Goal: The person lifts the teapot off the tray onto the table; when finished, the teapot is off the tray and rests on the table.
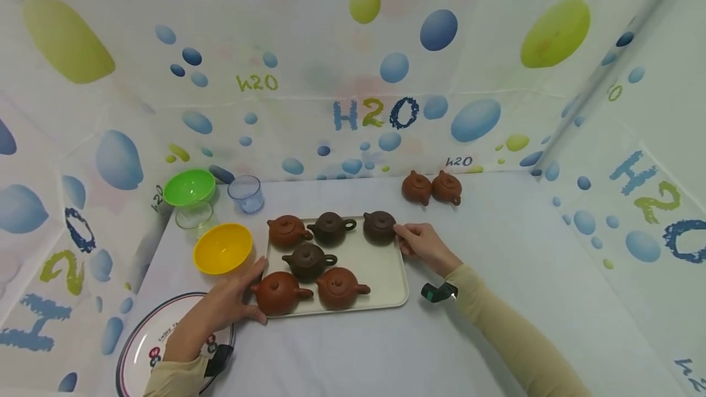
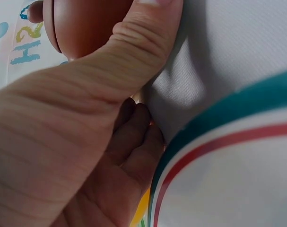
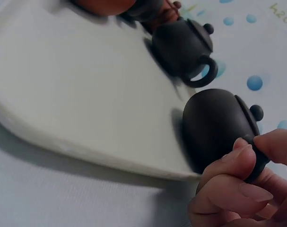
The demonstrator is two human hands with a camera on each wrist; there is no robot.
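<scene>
My right hand [image 1: 425,245] pinches the handle of a dark brown teapot [image 1: 379,228] at the back right corner of the cream tray [image 1: 380,287]. In the right wrist view, thumb and curled fingers cover that handle, while the dark teapot's body [image 3: 216,125] shows at the tray's edge. My left hand [image 1: 228,296] rests at the tray's front left corner, thumb and fingers spread along the rim, beside a reddish teapot [image 1: 279,294]. Also on the tray are two dark teapots [image 1: 331,228] [image 1: 309,261] and two more reddish ones [image 1: 288,231] [image 1: 339,288].
Two small reddish teapots [image 1: 416,189] [image 1: 447,188] stand behind the tray, to the right. Left of it are a yellow bowl [image 1: 223,249], a green bowl [image 1: 190,187], a clear glass [image 1: 195,218] and a bluish glass [image 1: 246,194]. A rimmed white plate [image 1: 135,348] lies under my left forearm.
</scene>
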